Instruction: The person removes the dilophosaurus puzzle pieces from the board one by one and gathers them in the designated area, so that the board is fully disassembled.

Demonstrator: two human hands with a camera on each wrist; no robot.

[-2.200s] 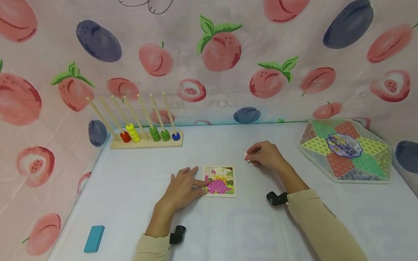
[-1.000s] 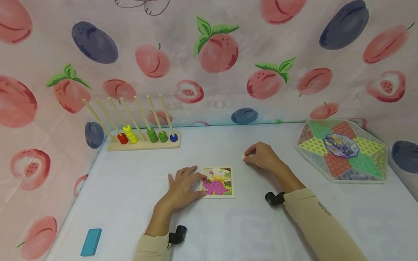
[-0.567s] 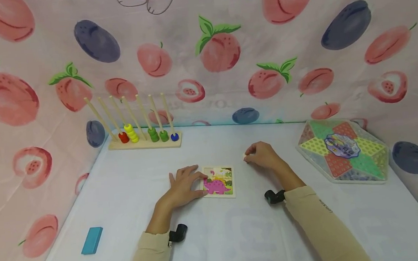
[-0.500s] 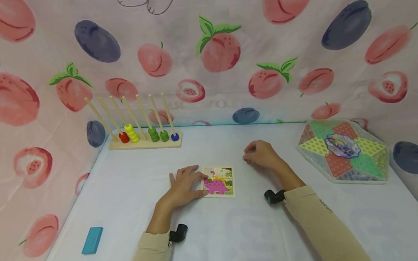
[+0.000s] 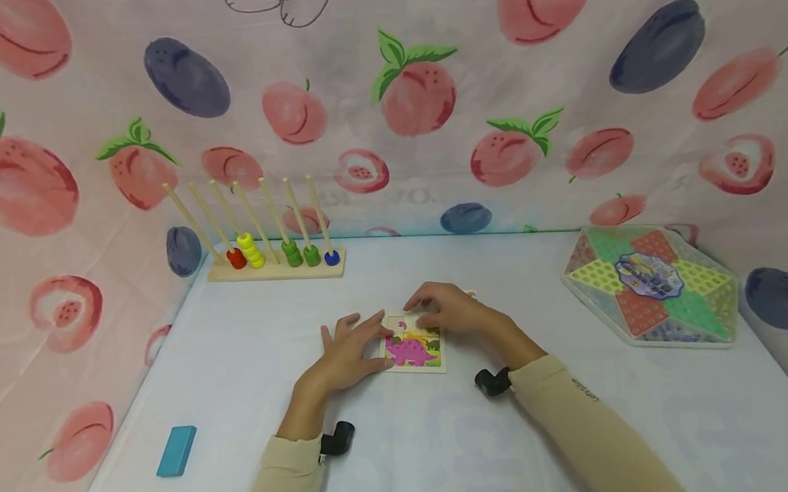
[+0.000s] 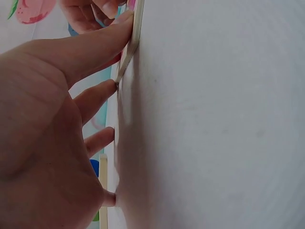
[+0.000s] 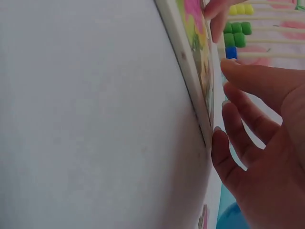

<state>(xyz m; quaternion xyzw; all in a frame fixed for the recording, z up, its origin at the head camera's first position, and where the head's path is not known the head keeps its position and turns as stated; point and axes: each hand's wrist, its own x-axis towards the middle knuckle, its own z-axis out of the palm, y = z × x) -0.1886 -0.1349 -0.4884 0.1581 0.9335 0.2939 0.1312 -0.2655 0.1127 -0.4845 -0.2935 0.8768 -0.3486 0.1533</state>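
A small square dinosaur puzzle [image 5: 413,355] in a pale wooden frame lies mid-table, showing a pink dinosaur. My left hand [image 5: 343,360] rests at its left side; thumb and index finger touch the frame and the other fingers spread on the table. Above the puzzle's upper right corner is my right hand [image 5: 456,308], partly covering it. The right wrist view shows those fingers loosely bent, thumb apart, with nothing visible between them. A loose puzzle piece [image 5: 470,293] lies on the table just behind the right hand, mostly hidden by it.
A wooden bead abacus [image 5: 278,269] with upright rods stands at the back left. A blue block [image 5: 177,451] lies at the front left. Toward the right is a flat hexagonal box [image 5: 652,307] with coloured patterns. A fruit-print cloth [image 5: 369,109] hangs behind the table.
My right hand has let go of the puzzle piece and moved left to the puzzle's upper right corner. The left hand stays at the frame's left side.
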